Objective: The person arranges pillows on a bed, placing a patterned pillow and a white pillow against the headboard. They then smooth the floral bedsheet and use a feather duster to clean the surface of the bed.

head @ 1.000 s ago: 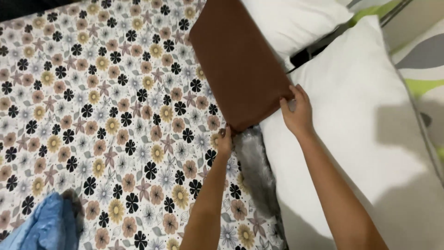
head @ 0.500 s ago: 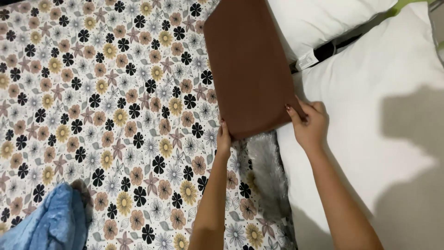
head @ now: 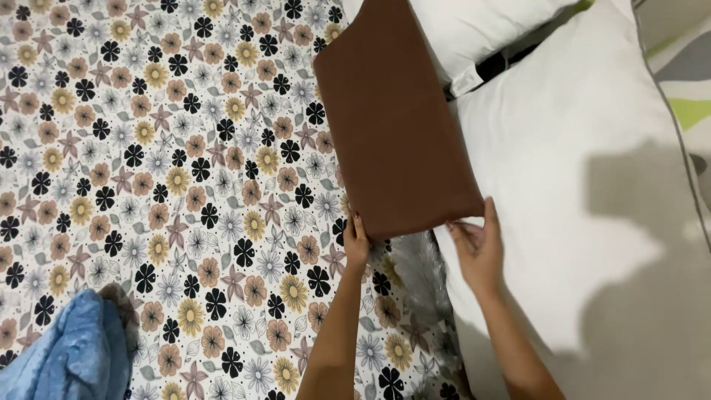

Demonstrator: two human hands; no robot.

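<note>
A folded brown cloth (head: 396,118) lies flat on a bed, half on the floral sheet (head: 170,170) and half against a white pillow (head: 570,185). My left hand (head: 356,241) pinches its near left corner. My right hand (head: 478,248) grips the near right corner, thumb on top, at the pillow's edge. Both forearms reach in from the bottom of the view.
A second white pillow (head: 474,26) lies at the top with a black strap and a white tag beside it. A blue fuzzy cloth (head: 70,355) sits at the bottom left. A grey patterned fabric (head: 422,274) shows between my hands. A striped cover (head: 685,81) lies far right.
The brown cloth and both hands have shifted slightly down and right in the view. My hands keep hold of its near corners.
</note>
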